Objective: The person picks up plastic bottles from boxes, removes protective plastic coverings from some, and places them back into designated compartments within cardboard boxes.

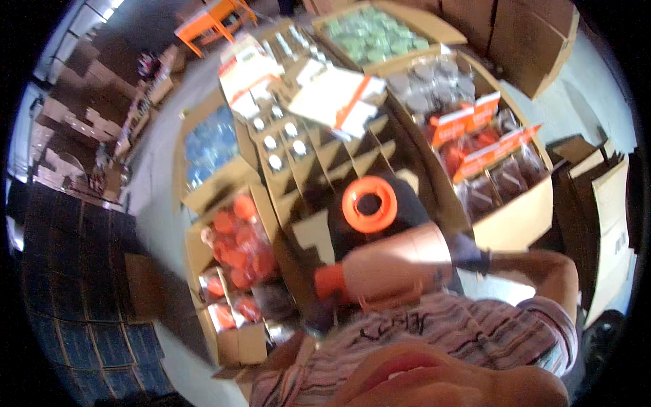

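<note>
A copper-coloured bottle (397,261) with a red-orange cap (330,283) lies sideways in front of my chest, its cap toward the left. My right hand (469,254), in a dark glove, is closed around the base end, its fingers partly hidden behind it. At the cap end, my left hand (317,315), also dark-gloved and blurred, grips the bottle from below. Just beyond the bottle, an orange ring (369,205) with a round hole sits on a black object whose kind I cannot make out.
Ahead stands a divided carton (325,159) with several white-topped items and loose cardboard sheets (337,98). Around it are boxes of red-orange lids (239,237), blue wrapped pieces (211,146), green ones (376,34) and grey ones (432,85). Flattened cardboard (609,224) leans at right.
</note>
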Demonstrator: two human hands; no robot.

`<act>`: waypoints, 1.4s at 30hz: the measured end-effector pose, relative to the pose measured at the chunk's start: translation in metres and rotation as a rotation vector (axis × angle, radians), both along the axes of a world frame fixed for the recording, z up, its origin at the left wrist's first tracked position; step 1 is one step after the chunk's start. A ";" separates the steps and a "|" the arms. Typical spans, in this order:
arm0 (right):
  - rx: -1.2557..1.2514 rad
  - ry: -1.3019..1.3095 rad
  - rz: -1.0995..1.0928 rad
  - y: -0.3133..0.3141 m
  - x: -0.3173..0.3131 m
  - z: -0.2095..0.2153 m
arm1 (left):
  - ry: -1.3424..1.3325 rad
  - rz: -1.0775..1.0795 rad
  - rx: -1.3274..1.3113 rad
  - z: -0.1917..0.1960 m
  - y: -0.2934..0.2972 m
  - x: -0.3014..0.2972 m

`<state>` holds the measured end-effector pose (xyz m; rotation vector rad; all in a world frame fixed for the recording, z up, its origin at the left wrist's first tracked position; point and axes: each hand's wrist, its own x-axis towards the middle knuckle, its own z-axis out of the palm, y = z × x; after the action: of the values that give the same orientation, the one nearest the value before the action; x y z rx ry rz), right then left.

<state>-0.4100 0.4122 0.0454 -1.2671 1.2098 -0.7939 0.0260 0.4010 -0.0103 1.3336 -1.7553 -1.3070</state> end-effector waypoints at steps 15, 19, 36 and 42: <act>-0.823 0.950 0.303 -0.176 0.074 0.067 | -0.188 0.210 -0.049 -0.036 0.023 0.057; -0.826 1.255 0.656 -0.189 0.105 0.033 | -0.226 0.212 -0.079 -0.056 0.028 0.057; -0.920 0.300 0.781 -0.183 0.075 0.165 | -0.420 0.163 -0.539 0.020 -0.034 0.001; -0.905 0.237 0.775 -0.182 0.077 0.153 | -0.192 0.364 -0.326 -0.042 -0.024 0.011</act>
<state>-0.3327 0.2305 0.1979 -2.4152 0.3880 -0.6054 0.0370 0.3772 -0.0525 1.5308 -1.6589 -0.6827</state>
